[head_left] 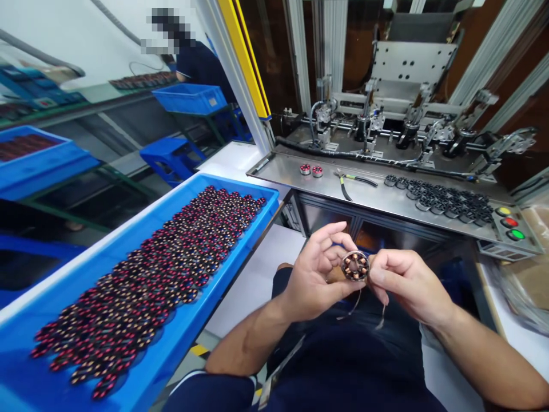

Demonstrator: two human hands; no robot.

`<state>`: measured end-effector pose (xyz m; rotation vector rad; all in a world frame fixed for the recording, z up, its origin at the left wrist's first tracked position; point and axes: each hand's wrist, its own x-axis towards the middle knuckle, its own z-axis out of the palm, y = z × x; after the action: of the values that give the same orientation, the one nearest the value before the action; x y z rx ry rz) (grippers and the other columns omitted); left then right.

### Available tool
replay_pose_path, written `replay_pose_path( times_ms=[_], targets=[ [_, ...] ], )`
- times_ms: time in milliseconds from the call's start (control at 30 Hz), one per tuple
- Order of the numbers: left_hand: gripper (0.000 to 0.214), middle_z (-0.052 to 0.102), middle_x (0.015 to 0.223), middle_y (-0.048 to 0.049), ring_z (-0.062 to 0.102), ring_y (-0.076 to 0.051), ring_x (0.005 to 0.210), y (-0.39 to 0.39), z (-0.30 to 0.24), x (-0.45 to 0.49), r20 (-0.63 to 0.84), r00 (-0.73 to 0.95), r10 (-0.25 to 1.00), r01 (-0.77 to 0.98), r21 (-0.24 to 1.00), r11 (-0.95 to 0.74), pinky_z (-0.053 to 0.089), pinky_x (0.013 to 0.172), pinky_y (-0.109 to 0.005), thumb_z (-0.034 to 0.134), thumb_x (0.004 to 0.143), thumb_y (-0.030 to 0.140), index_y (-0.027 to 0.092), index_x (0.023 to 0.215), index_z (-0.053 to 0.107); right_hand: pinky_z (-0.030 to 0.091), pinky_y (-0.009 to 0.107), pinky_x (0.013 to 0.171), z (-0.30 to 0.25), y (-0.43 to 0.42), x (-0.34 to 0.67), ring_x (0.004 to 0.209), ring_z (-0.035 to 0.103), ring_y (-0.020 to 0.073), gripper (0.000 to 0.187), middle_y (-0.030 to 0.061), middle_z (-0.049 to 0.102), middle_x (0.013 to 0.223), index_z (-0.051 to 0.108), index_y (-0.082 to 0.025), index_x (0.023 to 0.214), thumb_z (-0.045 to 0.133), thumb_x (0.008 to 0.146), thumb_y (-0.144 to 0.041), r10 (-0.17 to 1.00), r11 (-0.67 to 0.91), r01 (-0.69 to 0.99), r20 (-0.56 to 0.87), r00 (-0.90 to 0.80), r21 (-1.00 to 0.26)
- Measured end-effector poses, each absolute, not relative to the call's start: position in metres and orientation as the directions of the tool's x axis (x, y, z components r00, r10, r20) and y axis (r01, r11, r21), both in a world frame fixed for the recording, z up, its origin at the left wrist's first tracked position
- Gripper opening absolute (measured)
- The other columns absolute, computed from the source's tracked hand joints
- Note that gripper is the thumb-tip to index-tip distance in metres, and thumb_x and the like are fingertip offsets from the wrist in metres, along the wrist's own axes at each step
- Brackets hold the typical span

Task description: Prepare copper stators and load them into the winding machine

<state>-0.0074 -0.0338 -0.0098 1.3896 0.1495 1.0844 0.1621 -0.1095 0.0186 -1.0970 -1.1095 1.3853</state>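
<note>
Both my hands hold one small round wound stator (355, 266) with copper coils, in front of my lap. My left hand (315, 274) cups it from the left, thumb under it and fingers curled above. My right hand (405, 283) pinches its right edge with closed fingers. Thin loose wire ends hang down below the stator.
A long blue tray (180, 337) at my left holds several rows of wound stators. On the steel machine shelf (377, 197) lie two red stators (311, 170), pliers (354, 180), a group of dark stator cores (446, 200) and coloured buttons (510, 223). Another person (201, 63) works behind, far left.
</note>
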Motion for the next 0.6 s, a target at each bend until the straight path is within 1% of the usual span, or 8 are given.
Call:
replay_pose_path(
  times_ms=[100,200,300,367,433,500,533,600],
  targets=[
    [0.072,0.065,0.111,-0.0061,0.072,-0.013,0.085,-0.032,-0.011,-0.007,0.417,0.55,0.723,-0.523,0.848,-0.092,0.061,0.077,-0.023,0.082,0.074,0.011,0.029,0.135,0.049,0.045,0.025,0.051,0.013,-0.113,0.161,0.051,0.053,0.0119,0.033,-0.0009,0.061,0.055,0.063,-0.018,0.067,0.073,0.086,-0.043,0.999,0.001,-0.088,0.005,-0.049,-0.996],
    [0.059,0.071,0.116,-0.0116,0.075,-0.019,0.092,-0.032,-0.013,-0.006,0.318,0.572,0.756,-0.524,0.851,0.039,0.064,0.078,-0.027,0.083,0.075,0.015,0.022,0.128,0.058,0.044,0.025,0.052,0.009,-0.116,0.156,0.052,0.055,0.0123,0.032,0.0001,0.063,0.056,0.064,-0.018,0.066,0.069,0.089,-0.04,0.995,0.101,0.061,0.102,0.014,-0.993],
    [0.042,0.076,0.113,-0.012,0.076,-0.018,0.094,-0.035,-0.014,-0.003,0.268,0.586,0.765,-0.527,0.843,0.108,0.063,0.083,-0.026,0.08,0.079,0.014,0.019,0.118,0.068,0.044,0.025,0.054,0.004,-0.116,0.151,0.055,0.057,0.013,0.032,0.001,0.064,0.06,0.064,-0.018,0.066,0.066,0.092,-0.037,0.97,0.203,0.228,0.228,0.086,-0.952],
    [0.041,0.078,0.111,-0.0095,0.075,-0.016,0.097,-0.039,-0.015,-0.001,0.256,0.578,0.775,-0.526,0.843,0.114,0.062,0.086,-0.023,0.079,0.08,0.011,0.021,0.119,0.07,0.046,0.026,0.057,0.0,-0.116,0.148,0.058,0.06,0.0138,0.029,0.0015,0.066,0.063,0.064,-0.019,0.068,0.065,0.093,-0.034,0.95,0.249,0.291,0.292,0.112,-0.924],
    [0.047,0.078,0.109,-0.0088,0.075,-0.017,0.098,-0.043,-0.015,0.0,0.26,0.55,0.793,-0.505,0.861,0.069,0.062,0.085,-0.023,0.082,0.077,0.012,0.021,0.121,0.069,0.048,0.027,0.059,-0.005,-0.116,0.147,0.059,0.061,0.0144,0.026,0.002,0.068,0.065,0.065,-0.019,0.07,0.064,0.093,-0.03,0.938,0.279,0.332,0.33,0.105,-0.901],
    [0.05,0.078,0.109,-0.0109,0.076,-0.019,0.094,-0.046,-0.016,0.0,0.289,0.501,0.816,-0.447,0.894,-0.043,0.064,0.082,-0.025,0.084,0.074,0.014,0.018,0.121,0.068,0.047,0.028,0.06,-0.008,-0.117,0.148,0.061,0.061,0.0149,0.022,0.0024,0.068,0.067,0.064,-0.019,0.072,0.064,0.093,-0.027,0.924,0.317,0.364,0.372,0.09,-0.876],
    [0.049,0.078,0.111,-0.0123,0.076,-0.021,0.094,-0.046,-0.017,0.0,0.324,0.464,0.824,-0.403,0.906,-0.129,0.064,0.082,-0.027,0.084,0.074,0.015,0.017,0.121,0.068,0.047,0.029,0.061,-0.009,-0.118,0.148,0.062,0.061,0.0154,0.019,0.0026,0.067,0.069,0.064,-0.02,0.075,0.065,0.092,-0.026,0.912,0.342,0.374,0.401,0.089,-0.862],
    [0.047,0.076,0.116,-0.0137,0.075,-0.024,0.1,-0.047,-0.018,-0.002,0.465,0.376,0.801,-0.3,0.88,-0.369,0.063,0.088,-0.032,0.083,0.074,0.014,0.017,0.119,0.069,0.047,0.031,0.063,-0.008,-0.12,0.149,0.066,0.059,0.0168,0.012,0.0027,0.063,0.072,0.062,-0.02,0.081,0.068,0.089,-0.026,0.882,0.388,0.378,0.457,0.111,-0.841]
  ],
)
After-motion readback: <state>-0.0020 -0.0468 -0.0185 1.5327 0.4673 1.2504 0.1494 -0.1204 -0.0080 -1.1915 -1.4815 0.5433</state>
